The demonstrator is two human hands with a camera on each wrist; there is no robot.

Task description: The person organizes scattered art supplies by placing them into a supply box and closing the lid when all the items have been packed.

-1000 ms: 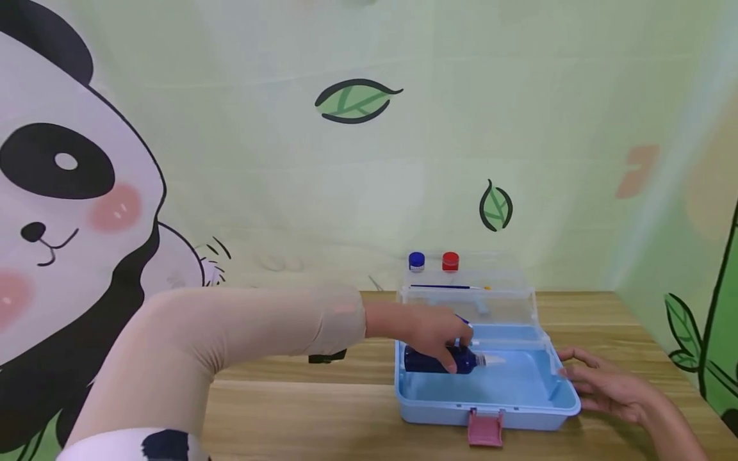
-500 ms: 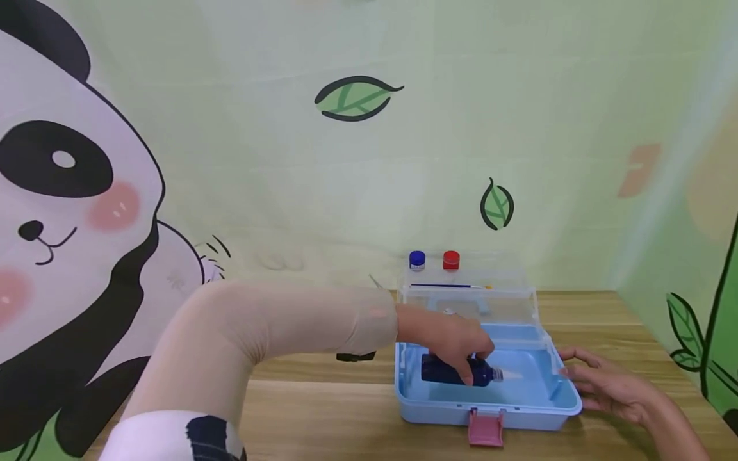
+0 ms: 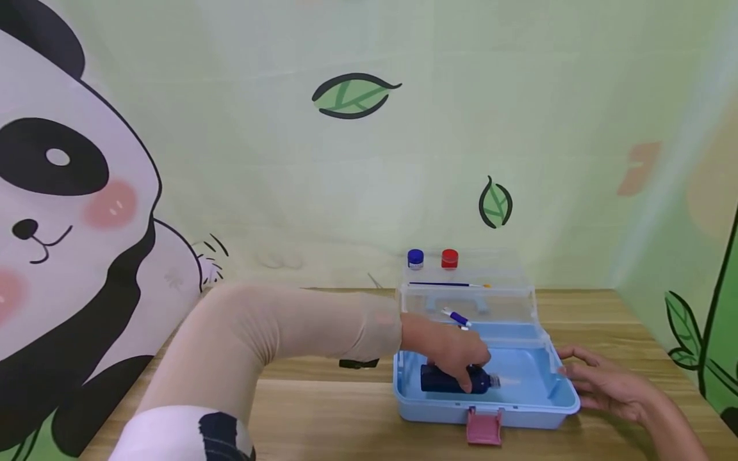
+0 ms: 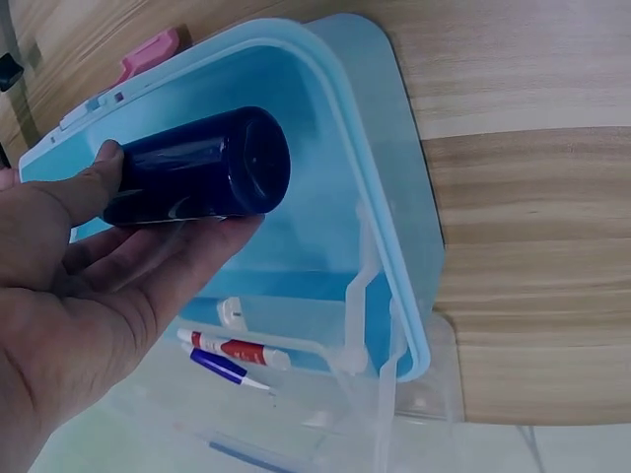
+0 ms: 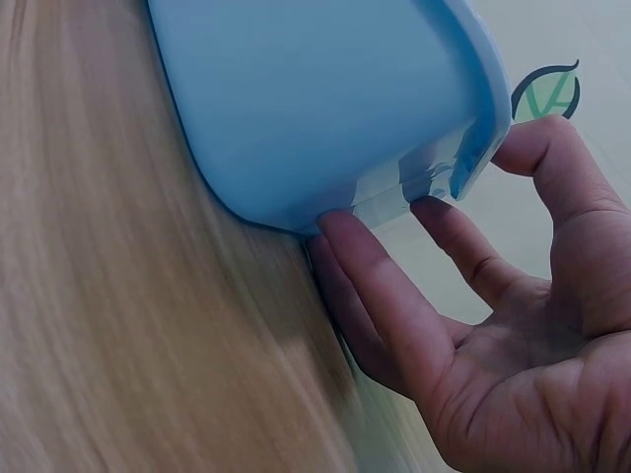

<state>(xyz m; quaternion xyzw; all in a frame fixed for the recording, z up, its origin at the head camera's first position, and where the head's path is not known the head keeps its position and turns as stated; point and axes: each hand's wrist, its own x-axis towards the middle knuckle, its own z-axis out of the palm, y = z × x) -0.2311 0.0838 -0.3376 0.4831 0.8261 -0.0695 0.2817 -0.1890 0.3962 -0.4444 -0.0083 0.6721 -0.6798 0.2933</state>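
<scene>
My left hand grips a dark blue bottle with a clear pointed nozzle, thumb on one side and fingers underneath. The bottle lies sideways, low inside a light blue plastic box; the left wrist view shows its round base pointing away from the palm. At the box's right end, my right hand touches the outside with lightly bent, spread fingers. In the right wrist view its thumb meets the rim and the fingertips lie against the end wall.
The box's clear lid stands open at the back. A blue jar, a red jar and a paintbrush show there. Near the hinge lie a red-and-white marker and a blue pen. A pink latch hangs in front.
My left hand has moved rightward with the bottle and down into the box. The blue pen behind it now shows. My right hand has stayed at the box's end.
</scene>
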